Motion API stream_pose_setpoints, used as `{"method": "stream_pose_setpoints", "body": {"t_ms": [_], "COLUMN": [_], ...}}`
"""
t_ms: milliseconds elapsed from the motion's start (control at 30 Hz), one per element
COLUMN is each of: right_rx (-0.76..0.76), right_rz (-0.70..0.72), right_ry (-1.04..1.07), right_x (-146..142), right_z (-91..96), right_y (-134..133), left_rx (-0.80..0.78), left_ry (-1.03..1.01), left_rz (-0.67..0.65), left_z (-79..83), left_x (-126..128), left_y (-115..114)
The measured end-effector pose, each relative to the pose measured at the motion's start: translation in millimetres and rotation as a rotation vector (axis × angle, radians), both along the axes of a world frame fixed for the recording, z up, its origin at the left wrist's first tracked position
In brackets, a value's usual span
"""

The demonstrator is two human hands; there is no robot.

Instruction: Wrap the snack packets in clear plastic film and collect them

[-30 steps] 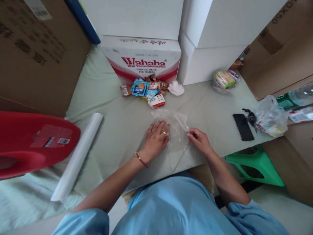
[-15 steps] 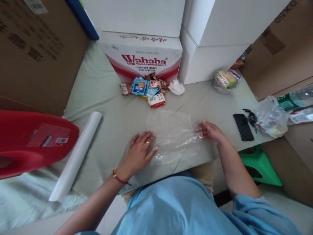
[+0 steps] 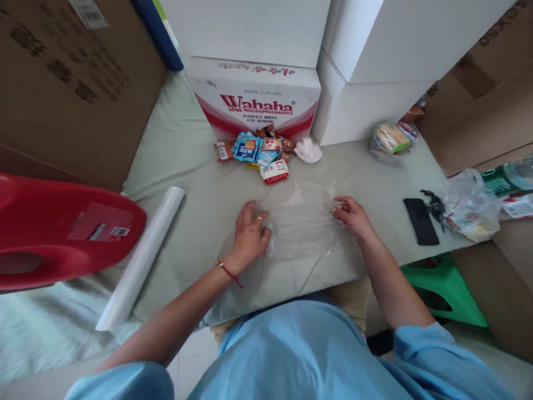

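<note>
A clear plastic bag (image 3: 302, 228) lies spread on the cloth-covered table (image 3: 208, 222) in front of me, between my hands. My left hand (image 3: 251, 230), with a ring and a red bracelet, has its fingers curled on the bag's left edge. At the bag's right edge my right hand (image 3: 352, 215) pinches the thin film between thumb and fingers. Beyond the bag sits a pile of small snack packets (image 3: 262, 150), blue, red and brown, with a crumpled white plastic bag (image 3: 308, 150) beside it.
A white Wahaha carton (image 3: 258, 100) stands behind the packets, near white boxes (image 3: 370, 105). To the left are a white roll (image 3: 141, 258) and a red plastic object (image 3: 70, 233). A black phone (image 3: 420, 221), a filled plastic bag (image 3: 470, 205) and a green stool (image 3: 445, 289) are on the right.
My left hand has gone from lying flat to curling on the bag's edge. My right fingers have closed on the film. The bag has shifted slightly away from me.
</note>
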State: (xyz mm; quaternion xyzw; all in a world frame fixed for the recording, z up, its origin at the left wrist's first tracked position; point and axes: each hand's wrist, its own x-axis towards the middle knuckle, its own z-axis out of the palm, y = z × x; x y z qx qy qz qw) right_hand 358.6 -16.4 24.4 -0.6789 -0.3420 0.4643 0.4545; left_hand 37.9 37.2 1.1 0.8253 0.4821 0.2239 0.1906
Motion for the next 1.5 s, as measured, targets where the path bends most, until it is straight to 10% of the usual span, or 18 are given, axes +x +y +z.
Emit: {"method": "stream_pose_setpoints", "body": {"t_ms": [300, 700, 933, 1133, 1267, 1500], "right_rx": [0.026, 0.045, -0.064, -0.105, -0.116, 0.032], "right_rz": [-0.072, -0.169, -0.119, 0.041, 0.094, -0.029], "right_ry": [0.087, 0.117, 0.026, -0.066, -0.099, 0.049], "right_x": [-12.0, -24.3, -23.1, -23.9, -20.6, -9.8], "right_z": [-10.0, -14.7, -9.6, 0.2, -0.9, -3.4], "right_y": [-9.5, 1.1, 17.5, 35.5, 44.0, 43.7], "left_rx": [-0.443, -0.838, -0.184, 0.583, 0.371, -0.066], "left_ry": [-0.491, -1.057, -0.340, 0.062, 0.171, 0.249], "left_rz": [0.374, 0.595, 0.625, -0.048, -0.448, 0.040], "left_z": [16.4, 24.3, 12.0, 2.0, 7.3, 16.5], "left_x": [53.0, -5.5, -33.7, -27.5, -17.4, -3.3], "left_y": [33.7, 0.3, -16.5, -29.5, -15.8, 11.2]}}
